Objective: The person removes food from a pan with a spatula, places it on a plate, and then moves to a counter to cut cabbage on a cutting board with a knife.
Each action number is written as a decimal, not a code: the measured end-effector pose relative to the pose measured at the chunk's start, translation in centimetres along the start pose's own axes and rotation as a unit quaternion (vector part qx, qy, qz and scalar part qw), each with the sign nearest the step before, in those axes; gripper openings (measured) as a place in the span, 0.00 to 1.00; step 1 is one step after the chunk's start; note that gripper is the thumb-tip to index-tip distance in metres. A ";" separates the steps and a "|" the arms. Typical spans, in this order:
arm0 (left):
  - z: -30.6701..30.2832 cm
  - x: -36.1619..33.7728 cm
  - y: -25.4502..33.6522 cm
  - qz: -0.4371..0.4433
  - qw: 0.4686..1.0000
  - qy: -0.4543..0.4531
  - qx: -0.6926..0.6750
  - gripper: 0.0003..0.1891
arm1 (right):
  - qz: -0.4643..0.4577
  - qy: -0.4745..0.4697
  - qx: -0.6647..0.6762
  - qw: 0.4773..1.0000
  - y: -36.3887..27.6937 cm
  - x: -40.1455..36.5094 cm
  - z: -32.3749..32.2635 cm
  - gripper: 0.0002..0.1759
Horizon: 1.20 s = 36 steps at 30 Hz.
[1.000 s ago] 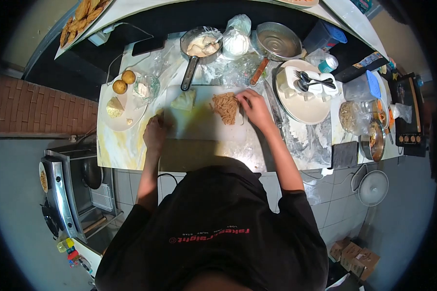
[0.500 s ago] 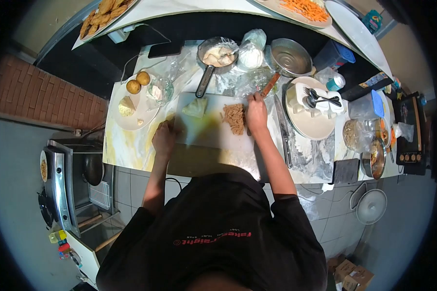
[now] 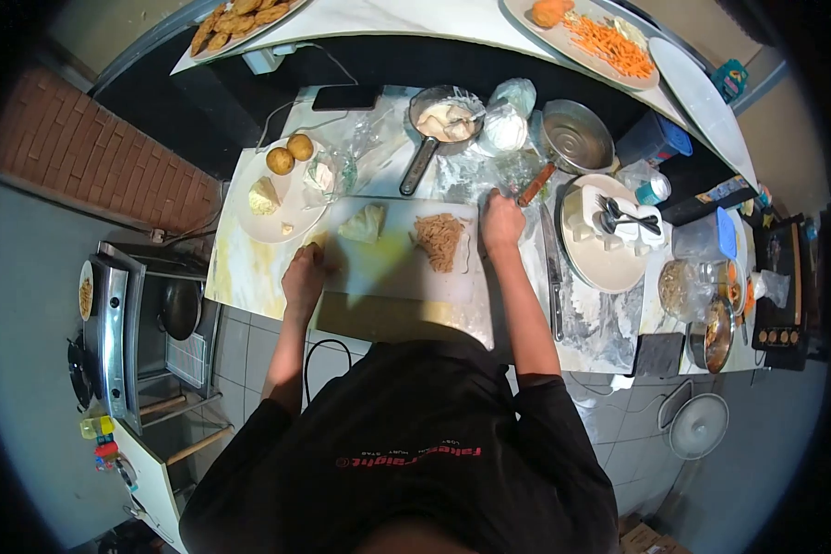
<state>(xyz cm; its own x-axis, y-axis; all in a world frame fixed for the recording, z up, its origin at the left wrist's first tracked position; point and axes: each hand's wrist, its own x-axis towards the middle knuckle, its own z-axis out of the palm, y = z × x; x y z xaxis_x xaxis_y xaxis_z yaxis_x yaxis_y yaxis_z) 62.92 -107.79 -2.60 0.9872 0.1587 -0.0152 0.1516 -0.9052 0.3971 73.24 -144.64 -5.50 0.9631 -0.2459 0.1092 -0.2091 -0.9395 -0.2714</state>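
We press our left hand [image 3: 303,277] on the board [image 3: 388,272] at its left edge, likely steadying it, and rest our right hand [image 3: 501,223] at its right edge, just beside the brown shreds [image 3: 440,240] heaped there. Whether either hand grips anything we cannot tell.

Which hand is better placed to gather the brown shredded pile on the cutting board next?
Probably right. The right hand sits at the right edge of the cutting board, just beside the brown shredded pile. The left hand is at the far left edge, nearer the pale wedge.
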 end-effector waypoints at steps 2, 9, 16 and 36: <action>0.0 0.0 -0.3 -0.010 1.000 0.007 -0.011 0.15 | -0.010 0.008 0.004 1.000 0.3 0.1 0.4 0.09; -1.3 0.0 1.2 -0.049 0.998 -0.032 -0.023 0.17 | -0.022 0.020 0.008 1.000 -0.6 -1.7 -2.5 0.09; -1.1 0.3 0.9 -0.034 0.998 -0.035 -0.034 0.11 | -0.119 -0.070 0.294 0.946 -2.6 -2.3 -3.8 0.08; 1.4 -1.1 8.1 0.040 0.997 -0.055 -0.040 0.17 | -0.023 0.073 0.133 0.988 6.9 -13.1 -7.9 0.12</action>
<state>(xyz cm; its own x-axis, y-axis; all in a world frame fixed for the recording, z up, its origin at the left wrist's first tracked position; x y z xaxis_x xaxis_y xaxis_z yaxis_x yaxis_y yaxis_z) 63.13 -115.86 -0.60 0.9961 0.0389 -0.0788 0.0717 -0.8787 0.4720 57.87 -149.77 -1.22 0.9314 -0.2556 0.2592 -0.0955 -0.8587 -0.5035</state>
